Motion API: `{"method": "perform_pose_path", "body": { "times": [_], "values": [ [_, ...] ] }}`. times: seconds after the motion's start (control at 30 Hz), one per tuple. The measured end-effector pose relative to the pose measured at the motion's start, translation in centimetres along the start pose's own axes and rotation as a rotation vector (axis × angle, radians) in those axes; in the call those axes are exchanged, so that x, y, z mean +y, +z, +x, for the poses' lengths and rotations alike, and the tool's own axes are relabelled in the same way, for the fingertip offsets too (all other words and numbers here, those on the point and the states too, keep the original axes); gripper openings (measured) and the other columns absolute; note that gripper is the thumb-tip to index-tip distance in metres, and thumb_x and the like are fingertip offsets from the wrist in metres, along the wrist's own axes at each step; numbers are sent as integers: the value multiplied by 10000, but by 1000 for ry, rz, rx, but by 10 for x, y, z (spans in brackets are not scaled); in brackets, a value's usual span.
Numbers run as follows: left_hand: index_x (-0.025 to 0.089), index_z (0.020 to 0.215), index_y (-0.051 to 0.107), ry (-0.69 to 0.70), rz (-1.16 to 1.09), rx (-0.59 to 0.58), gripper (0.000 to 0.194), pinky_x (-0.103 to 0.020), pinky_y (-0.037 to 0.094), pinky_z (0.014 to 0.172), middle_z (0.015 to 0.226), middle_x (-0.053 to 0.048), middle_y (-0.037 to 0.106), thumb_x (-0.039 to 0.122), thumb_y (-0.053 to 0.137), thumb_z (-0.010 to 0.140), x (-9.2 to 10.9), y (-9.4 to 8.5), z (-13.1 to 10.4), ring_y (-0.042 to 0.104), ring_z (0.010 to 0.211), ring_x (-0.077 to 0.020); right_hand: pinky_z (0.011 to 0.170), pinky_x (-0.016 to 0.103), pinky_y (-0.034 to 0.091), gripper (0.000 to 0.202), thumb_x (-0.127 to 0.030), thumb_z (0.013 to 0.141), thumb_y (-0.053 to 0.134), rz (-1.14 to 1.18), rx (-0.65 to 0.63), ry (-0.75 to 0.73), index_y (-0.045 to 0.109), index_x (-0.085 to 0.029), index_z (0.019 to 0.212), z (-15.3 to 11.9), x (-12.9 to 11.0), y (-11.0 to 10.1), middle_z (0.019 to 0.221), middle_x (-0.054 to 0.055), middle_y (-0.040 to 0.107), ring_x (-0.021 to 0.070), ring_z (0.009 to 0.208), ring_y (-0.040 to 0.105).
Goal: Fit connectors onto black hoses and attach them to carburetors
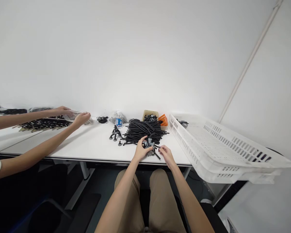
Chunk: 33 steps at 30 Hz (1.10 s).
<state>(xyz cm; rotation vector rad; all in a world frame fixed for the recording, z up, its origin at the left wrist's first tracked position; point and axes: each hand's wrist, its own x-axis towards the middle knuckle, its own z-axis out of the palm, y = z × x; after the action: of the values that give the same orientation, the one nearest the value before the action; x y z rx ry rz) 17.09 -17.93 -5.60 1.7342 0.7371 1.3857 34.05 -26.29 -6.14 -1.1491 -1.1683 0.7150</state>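
Note:
Near the table's front edge, my left hand (142, 149) grips a grey metal part (149, 142) that looks like a small carburetor, fingers curled round its left side. Thin black hoses stick out of it. My right hand (166, 154) is just to the right, thumb and fingers pinched on the end of a black hose (157, 146) beside the part. Right behind both hands lies a big pile of cut black hoses (143, 130). Several black fittings with grey round ends (115, 133) stand left of the pile.
A large white slotted crate (203, 161) overhangs the table's right edge, with one dark grey part (183, 123) inside. Behind the pile are a beige bin (146, 113) and an orange basket (163, 119). A water bottle (119, 121) stands left. A co-worker's hands (81, 119) hold a clear bag (74, 114).

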Motion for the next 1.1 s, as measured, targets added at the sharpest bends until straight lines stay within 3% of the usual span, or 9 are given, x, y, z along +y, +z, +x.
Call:
{"method": "perform_pose_path", "body": {
  "times": [0.1, 0.23, 0.43, 0.67, 0.87, 1.1],
  "values": [
    [229, 1208, 636, 13, 61, 103, 649, -358, 424, 945, 1048, -60, 578, 325, 862, 607, 1, 0, 0, 556, 1028, -228, 630, 275, 417, 382, -537, 688, 745, -71, -108, 2, 639, -171, 715, -3, -5, 3, 646, 1, 578, 140, 628, 507],
    [216, 1114, 672, 0, 71, 159, 527, -366, 440, 941, 1063, -76, 573, 301, 851, 626, 3, 1, -1, 564, 1029, -233, 600, 272, 382, 348, -485, 668, 768, -148, -201, -9, 718, -153, 758, -5, -11, 5, 668, 12, 610, 132, 610, 476],
    [226, 1090, 671, -2, 59, 153, 510, -359, 464, 907, 1061, -73, 576, 277, 852, 616, 3, 2, 0, 569, 1034, -233, 689, 298, 428, 355, -491, 777, 674, -180, -214, -54, 751, -175, 918, -2, -12, 2, 889, 58, 671, 167, 750, 540],
    [228, 1094, 657, 21, 91, 93, 506, -356, 448, 914, 1058, -62, 589, 289, 844, 628, 3, 2, 0, 561, 1021, -225, 580, 262, 388, 356, -475, 648, 772, -162, -222, -25, 723, -170, 825, 5, 1, 2, 739, 6, 588, 110, 598, 455],
    [222, 1105, 651, 30, 91, 73, 512, -363, 424, 945, 1072, -65, 590, 302, 839, 636, 0, 4, 2, 546, 1037, -230, 626, 272, 434, 368, -490, 678, 761, -61, -242, 22, 682, -176, 853, 4, -3, 1, 820, 24, 617, 130, 668, 549],
    [230, 1115, 651, 26, 90, 66, 500, -362, 422, 949, 1070, -66, 584, 314, 831, 656, 2, 8, 1, 546, 1048, -233, 731, 297, 465, 362, -454, 659, 797, 37, -263, 68, 666, -172, 845, 2, -8, -4, 775, 12, 632, 145, 716, 581]
  ]
}}
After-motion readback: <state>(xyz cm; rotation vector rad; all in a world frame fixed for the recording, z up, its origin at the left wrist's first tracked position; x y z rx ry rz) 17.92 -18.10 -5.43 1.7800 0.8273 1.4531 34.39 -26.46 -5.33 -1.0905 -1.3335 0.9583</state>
